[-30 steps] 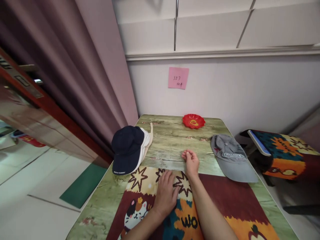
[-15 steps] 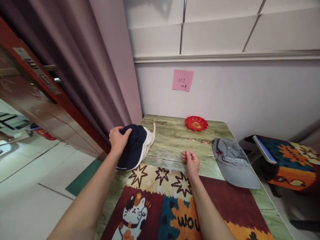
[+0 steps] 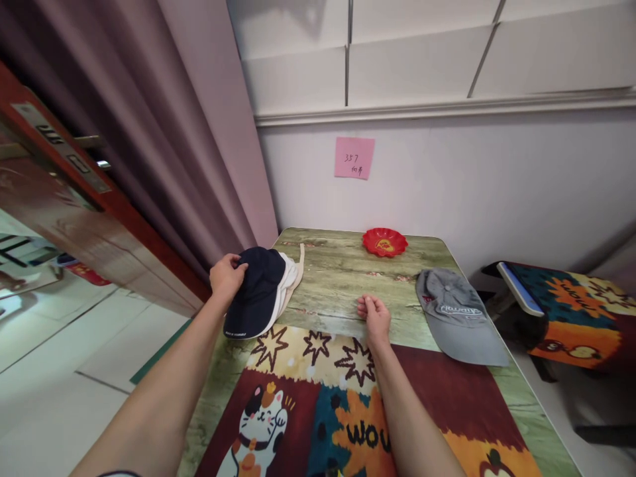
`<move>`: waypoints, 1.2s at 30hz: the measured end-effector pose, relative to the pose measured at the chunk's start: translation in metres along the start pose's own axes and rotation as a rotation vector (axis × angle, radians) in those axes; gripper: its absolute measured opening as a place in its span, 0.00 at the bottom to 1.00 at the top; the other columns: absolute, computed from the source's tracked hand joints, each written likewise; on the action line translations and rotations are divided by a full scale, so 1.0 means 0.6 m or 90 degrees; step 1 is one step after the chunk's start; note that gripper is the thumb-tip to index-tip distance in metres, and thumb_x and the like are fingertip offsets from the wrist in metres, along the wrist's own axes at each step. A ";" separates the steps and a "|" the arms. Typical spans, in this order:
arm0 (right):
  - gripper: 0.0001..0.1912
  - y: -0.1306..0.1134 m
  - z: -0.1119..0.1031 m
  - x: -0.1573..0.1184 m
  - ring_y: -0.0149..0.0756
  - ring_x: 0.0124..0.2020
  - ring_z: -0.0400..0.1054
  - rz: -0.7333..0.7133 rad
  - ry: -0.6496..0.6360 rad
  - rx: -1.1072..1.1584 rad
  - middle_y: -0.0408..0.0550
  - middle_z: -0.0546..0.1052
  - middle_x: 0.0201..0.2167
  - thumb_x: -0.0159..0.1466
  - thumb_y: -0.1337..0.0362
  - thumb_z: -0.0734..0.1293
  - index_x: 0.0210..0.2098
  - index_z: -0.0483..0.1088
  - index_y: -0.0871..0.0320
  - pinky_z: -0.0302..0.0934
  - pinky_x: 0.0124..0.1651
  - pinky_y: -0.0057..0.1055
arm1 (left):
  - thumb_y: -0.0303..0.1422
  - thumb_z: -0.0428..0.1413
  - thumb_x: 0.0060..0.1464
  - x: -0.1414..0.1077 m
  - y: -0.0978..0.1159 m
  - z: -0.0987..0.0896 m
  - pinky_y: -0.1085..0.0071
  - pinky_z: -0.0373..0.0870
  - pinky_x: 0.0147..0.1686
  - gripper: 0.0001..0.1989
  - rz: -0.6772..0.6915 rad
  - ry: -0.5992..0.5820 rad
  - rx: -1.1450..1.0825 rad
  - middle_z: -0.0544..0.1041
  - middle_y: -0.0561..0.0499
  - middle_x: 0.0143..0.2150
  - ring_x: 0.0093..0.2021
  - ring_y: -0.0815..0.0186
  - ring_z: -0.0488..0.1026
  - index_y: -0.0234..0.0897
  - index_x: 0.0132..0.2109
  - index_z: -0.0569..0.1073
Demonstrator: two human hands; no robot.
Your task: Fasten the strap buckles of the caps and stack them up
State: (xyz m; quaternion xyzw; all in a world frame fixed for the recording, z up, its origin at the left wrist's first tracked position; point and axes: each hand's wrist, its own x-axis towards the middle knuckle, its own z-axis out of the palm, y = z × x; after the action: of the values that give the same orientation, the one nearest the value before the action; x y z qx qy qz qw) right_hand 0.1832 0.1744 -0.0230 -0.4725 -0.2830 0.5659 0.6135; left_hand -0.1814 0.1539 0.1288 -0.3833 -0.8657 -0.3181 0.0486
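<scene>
At the table's left edge a navy baseball cap (image 3: 257, 285) lies on top of white and beige caps (image 3: 293, 275), nested in a stack with brims toward me. My left hand (image 3: 227, 277) has its thumb and fingers pinched on the left side of the navy crown. My right hand (image 3: 376, 318) hovers over the middle of the table with its fingers curled together and nothing visible in them. To its right, a grey cap (image 3: 454, 315) with white lettering lies by the table's right edge, its brim pointing toward me.
A red scalloped dish (image 3: 385, 242) stands at the back of the wood-patterned table (image 3: 332, 278). A colourful cat-print mat (image 3: 293, 397) covers the front. A pink note (image 3: 354, 158) sticks to the wall. Left are a curtain (image 3: 199, 99) and wooden door (image 3: 99, 205); right, a stool (image 3: 581, 311).
My left hand has settled a little lower on the navy cap, its thumb drawn in closer to the fingers. The view has shifted slightly; the right hand stays curled.
</scene>
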 end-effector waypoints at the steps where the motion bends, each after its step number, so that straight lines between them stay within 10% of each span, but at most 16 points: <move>1: 0.19 0.000 0.000 0.000 0.30 0.24 0.70 0.000 0.000 0.003 0.45 0.79 0.28 0.52 0.50 0.73 0.34 0.74 0.59 0.66 0.28 0.26 | 0.36 0.60 0.49 0.001 0.004 -0.006 0.64 0.69 0.43 0.13 0.011 0.001 0.005 0.80 0.45 0.40 0.42 0.56 0.76 0.39 0.43 0.77; 14: 0.16 -0.031 0.016 -0.017 0.28 0.24 0.69 0.019 -0.036 0.044 0.44 0.79 0.28 0.54 0.53 0.72 0.34 0.74 0.59 0.64 0.28 0.24 | 0.38 0.60 0.50 -0.068 0.165 -0.175 0.61 0.65 0.56 0.10 0.322 0.182 -0.087 0.76 0.48 0.45 0.51 0.56 0.72 0.39 0.38 0.76; 17: 0.17 -0.073 0.031 -0.036 0.31 0.30 0.74 0.015 -0.102 0.058 0.48 0.81 0.33 0.56 0.52 0.72 0.37 0.75 0.59 0.67 0.35 0.26 | 0.37 0.58 0.52 -0.107 0.218 -0.190 0.62 0.66 0.56 0.08 0.365 0.111 -0.181 0.77 0.50 0.46 0.49 0.59 0.73 0.39 0.38 0.75; 22: 0.24 -0.171 0.035 -0.071 0.40 0.54 0.72 -0.054 -0.297 0.111 0.51 0.78 0.53 0.60 0.47 0.70 0.51 0.73 0.54 0.62 0.58 0.36 | 0.36 0.59 0.52 -0.183 0.277 -0.166 0.63 0.66 0.54 0.06 0.395 0.039 -0.274 0.78 0.48 0.48 0.50 0.59 0.73 0.39 0.34 0.74; 28: 0.20 -0.207 0.009 -0.087 0.46 0.50 0.75 0.132 -0.519 0.211 0.50 0.83 0.41 0.60 0.51 0.71 0.45 0.77 0.59 0.66 0.57 0.42 | 0.38 0.59 0.52 -0.258 0.307 -0.114 0.63 0.67 0.52 0.08 0.406 -0.125 -0.367 0.78 0.46 0.46 0.47 0.59 0.74 0.38 0.32 0.73; 36: 0.18 -0.226 -0.002 -0.072 0.43 0.52 0.74 0.279 -0.487 0.370 0.51 0.83 0.41 0.68 0.56 0.62 0.47 0.76 0.61 0.63 0.62 0.45 | 0.48 0.62 0.51 -0.266 0.244 -0.055 0.69 0.72 0.42 0.22 0.051 -0.262 -0.665 0.78 0.46 0.50 0.49 0.60 0.75 0.39 0.47 0.76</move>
State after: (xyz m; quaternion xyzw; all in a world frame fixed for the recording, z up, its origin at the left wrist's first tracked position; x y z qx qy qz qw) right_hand 0.2338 0.1442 0.1068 -0.0910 -0.2128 0.8680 0.4393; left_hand 0.0273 0.1074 0.1776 -0.4433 -0.5695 -0.6213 -0.3052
